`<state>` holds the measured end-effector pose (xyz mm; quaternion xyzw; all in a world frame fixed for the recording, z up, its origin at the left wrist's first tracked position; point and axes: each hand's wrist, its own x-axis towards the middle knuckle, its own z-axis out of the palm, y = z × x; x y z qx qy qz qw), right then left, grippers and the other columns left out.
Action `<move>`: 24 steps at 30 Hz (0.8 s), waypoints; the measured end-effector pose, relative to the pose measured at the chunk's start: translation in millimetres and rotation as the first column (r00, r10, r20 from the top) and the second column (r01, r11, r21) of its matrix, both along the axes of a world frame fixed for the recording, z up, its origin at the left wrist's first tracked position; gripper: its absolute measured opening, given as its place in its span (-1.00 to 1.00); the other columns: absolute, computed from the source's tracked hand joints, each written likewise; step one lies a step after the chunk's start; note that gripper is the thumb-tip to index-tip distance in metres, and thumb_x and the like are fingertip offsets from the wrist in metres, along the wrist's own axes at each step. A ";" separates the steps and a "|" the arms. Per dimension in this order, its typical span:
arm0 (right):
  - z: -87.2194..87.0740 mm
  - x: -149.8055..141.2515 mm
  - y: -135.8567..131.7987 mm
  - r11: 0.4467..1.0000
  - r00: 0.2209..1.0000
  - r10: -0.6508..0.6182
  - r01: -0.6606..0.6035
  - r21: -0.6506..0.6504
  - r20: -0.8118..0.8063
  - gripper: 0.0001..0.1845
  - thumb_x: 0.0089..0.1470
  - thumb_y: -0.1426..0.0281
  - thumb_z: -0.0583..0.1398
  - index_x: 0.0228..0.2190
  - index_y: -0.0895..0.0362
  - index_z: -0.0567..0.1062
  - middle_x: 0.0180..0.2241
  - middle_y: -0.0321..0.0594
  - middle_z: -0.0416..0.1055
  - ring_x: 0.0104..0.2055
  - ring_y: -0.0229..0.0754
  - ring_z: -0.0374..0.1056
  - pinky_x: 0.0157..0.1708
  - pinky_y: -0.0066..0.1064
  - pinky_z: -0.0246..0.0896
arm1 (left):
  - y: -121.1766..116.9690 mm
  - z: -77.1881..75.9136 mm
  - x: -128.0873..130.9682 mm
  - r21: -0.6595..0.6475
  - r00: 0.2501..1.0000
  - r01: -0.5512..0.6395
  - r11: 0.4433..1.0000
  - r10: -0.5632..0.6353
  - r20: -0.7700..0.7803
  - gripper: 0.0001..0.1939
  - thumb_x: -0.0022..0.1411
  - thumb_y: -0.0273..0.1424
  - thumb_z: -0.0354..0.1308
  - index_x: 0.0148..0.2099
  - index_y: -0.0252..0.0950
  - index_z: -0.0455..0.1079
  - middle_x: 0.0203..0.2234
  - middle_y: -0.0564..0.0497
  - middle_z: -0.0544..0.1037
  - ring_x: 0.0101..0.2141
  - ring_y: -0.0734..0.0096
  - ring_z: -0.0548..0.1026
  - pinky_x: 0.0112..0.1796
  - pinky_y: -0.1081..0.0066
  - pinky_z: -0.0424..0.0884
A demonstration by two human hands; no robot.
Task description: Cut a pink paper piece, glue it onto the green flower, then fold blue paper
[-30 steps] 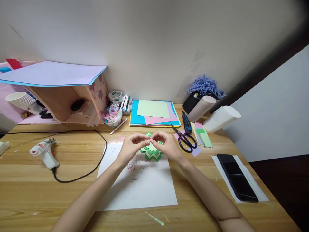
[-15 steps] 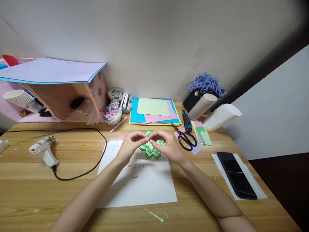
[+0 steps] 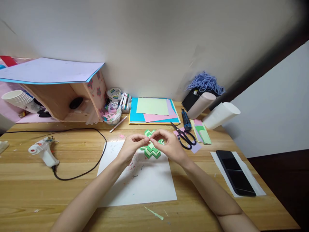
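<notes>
My left hand (image 3: pixel 132 147) and my right hand (image 3: pixel 167 145) meet fingertip to fingertip above the white sheet of paper (image 3: pixel 152 183). Both are closed in a pinch, and whatever lies between the fingertips is too small or too hidden to name. Just behind and below them is a zigzag-patterned paper piece (image 3: pixel 151 152) in dark and light green, partly covered by my hands. It lies at the far edge of the white sheet, which carries red and dark marks.
Right of my hands lie black-handled scissors (image 3: pixel 185 138), a utility knife (image 3: pixel 186 120) and paper strips (image 3: pixel 201 132). Coloured paper (image 3: pixel 153 106) is stacked behind. A glue gun (image 3: pixel 44 151) with a looping cord rests left; a phone (image 3: pixel 235 172) lies right. A green paper scrap (image 3: pixel 154 213) sits in front.
The view has shifted very slightly. Both hands keep their pinch at almost the same spot, with only small finger movement.
</notes>
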<state>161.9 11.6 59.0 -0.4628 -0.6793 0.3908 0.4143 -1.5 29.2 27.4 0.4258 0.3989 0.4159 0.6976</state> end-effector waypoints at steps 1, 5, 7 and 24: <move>0.2 0.6 0.2 1.000 1.000 0.005 -0.005 -0.008 -0.004 -0.92 0.01 0.39 0.16 -0.41 0.15 0.42 -0.43 -0.26 0.40 -0.38 -0.27 0.33 -0.34 -0.44 0.26 | 0.0 0.1 -0.1 0.001 1.000 -0.017 1.000 0.017 -0.007 -0.79 -0.08 -0.31 0.31 -0.40 -0.35 0.48 -0.51 0.00 0.51 -0.41 0.47 0.43 -0.32 0.46 0.33; 1.7 2.3 0.7 1.000 1.000 0.003 -0.004 -0.027 -0.004 -0.90 0.02 0.36 0.15 -0.40 0.14 0.41 -0.42 -0.26 0.40 -0.37 -0.26 0.33 -0.33 -0.43 0.25 | -0.8 3.3 -0.1 0.022 0.998 -0.047 0.999 0.048 -0.036 -0.78 -0.10 -0.31 0.31 -0.39 -0.35 0.50 -0.49 -0.03 0.54 -0.40 0.42 0.46 -0.31 0.43 0.37; 2.9 2.7 0.5 1.000 1.000 -0.018 0.018 -0.017 0.001 -0.89 0.02 0.35 0.15 -0.39 0.14 0.40 -0.40 -0.25 0.40 -0.36 -0.26 0.32 -0.33 -0.43 0.24 | -1.8 6.2 0.2 0.055 0.996 -0.050 0.997 0.053 -0.068 -0.78 -0.09 -0.32 0.31 -0.38 -0.35 0.50 -0.49 -0.03 0.55 -0.40 0.41 0.47 -0.32 0.43 0.38; 3.6 4.5 2.5 1.000 0.995 -0.010 0.008 0.022 0.100 -0.92 0.01 0.39 0.15 -0.42 0.14 0.42 -0.45 -0.27 0.38 -0.43 -0.29 0.26 -0.41 -0.46 0.18 | -4.5 12.5 2.6 0.191 0.980 -0.118 0.975 0.145 -0.135 -0.73 -0.11 -0.37 0.31 -0.30 -0.34 0.45 -0.48 -0.01 0.56 -0.40 0.41 0.51 -0.36 0.47 0.42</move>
